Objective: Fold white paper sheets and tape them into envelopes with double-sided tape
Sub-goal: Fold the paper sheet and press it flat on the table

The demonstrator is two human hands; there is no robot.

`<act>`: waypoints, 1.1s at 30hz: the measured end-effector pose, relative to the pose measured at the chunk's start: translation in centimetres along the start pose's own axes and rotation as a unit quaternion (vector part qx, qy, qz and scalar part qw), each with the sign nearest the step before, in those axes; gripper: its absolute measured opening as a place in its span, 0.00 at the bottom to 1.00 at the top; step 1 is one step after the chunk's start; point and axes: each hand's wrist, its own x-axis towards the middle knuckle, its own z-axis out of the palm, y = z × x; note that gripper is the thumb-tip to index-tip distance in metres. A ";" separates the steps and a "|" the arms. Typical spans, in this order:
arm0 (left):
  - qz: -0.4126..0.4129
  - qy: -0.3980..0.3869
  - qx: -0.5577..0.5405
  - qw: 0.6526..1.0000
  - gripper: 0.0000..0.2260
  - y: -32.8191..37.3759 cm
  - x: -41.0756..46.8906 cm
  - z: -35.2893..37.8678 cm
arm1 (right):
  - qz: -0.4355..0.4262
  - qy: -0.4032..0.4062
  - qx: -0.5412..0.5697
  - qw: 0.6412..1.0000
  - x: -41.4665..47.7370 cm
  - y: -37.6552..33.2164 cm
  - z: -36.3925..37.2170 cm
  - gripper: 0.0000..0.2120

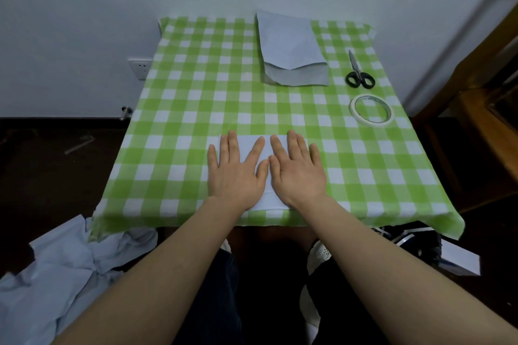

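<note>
A folded white paper sheet (267,199) lies near the front edge of the table, mostly hidden under my hands. My left hand (236,173) and my right hand (297,173) rest flat on it side by side, palms down, fingers spread, gripping nothing. A stack of white paper sheets (291,47) sits at the back of the table, its top sheet folded to a point. To the right lies a roll of double-sided tape (370,110), flat on the cloth. Black-handled scissors (358,73) lie shut behind the roll.
The table wears a green and white checked cloth (196,98). Crumpled pale fabric (70,274) lies on the dark floor at the lower left. A wooden chair (493,98) stands to the right. A white box (459,260) sits on the floor near it.
</note>
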 end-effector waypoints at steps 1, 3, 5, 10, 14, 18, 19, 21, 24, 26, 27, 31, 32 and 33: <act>0.000 0.002 0.005 1.000 0.24 0.0 0.0 0.0 | 0.001 -0.004 -0.002 1.000 0.0 0.0 0.0 0.25; 0.000 0.005 0.016 1.000 0.24 0.0 0.0 0.0 | 0.002 -0.007 -0.007 1.000 0.0 0.0 -0.1 0.25; 0.001 0.009 0.019 1.000 0.24 0.1 -0.1 -0.1 | 0.005 -0.005 -0.010 1.000 0.0 0.0 -0.1 0.25; -0.004 0.009 0.014 1.000 0.25 0.0 0.0 0.0 | 0.006 -0.007 -0.007 1.000 -0.1 0.0 0.0 0.25; -0.012 0.011 0.007 1.000 0.26 -0.1 -0.2 -0.1 | 0.010 -0.013 -0.006 1.000 -0.1 0.0 -0.1 0.25; -0.023 -0.001 0.004 1.000 0.28 -0.7 -0.3 -0.3 | 0.008 -0.019 -0.003 1.000 0.0 0.1 -0.2 0.25; -0.027 -0.005 0.010 1.000 0.28 -0.9 -0.3 -0.5 | 0.007 -0.024 0.001 1.000 0.1 0.1 -0.3 0.25; -0.039 -0.007 0.027 0.999 0.27 -0.8 -0.5 -0.9 | 0.010 -0.036 0.006 0.999 0.1 0.1 -0.6 0.25; -0.029 0.009 0.028 0.999 0.25 0.1 -1.4 -1.1 | 0.002 -0.031 -0.011 0.999 -0.7 -0.3 -0.3 0.26; -0.017 0.009 0.004 1.000 0.25 0.5 -2.1 -0.7 | -0.007 -0.012 -0.018 1.000 -1.5 -0.4 0.2 0.31; -0.013 0.008 -0.006 1.000 0.25 0.5 -2.2 -0.6 | -0.009 -0.008 -0.019 1.000 -1.7 -0.3 0.3 0.33; -0.013 -0.002 0.006 1.000 0.26 0.2 -2.3 -0.9 | 0.002 -0.018 0.023 1.000 -1.9 1.0 -0.5 0.26; -0.015 -0.001 0.011 1.000 0.26 0.2 -2.1 -1.2 | 0.011 -0.007 0.050 0.999 -1.8 1.3 -1.0 0.25; -0.014 0.003 0.013 1.000 0.27 0.3 -1.9 -1.5 | 0.022 0.009 0.078 0.997 -1.6 1.8 -1.5 0.25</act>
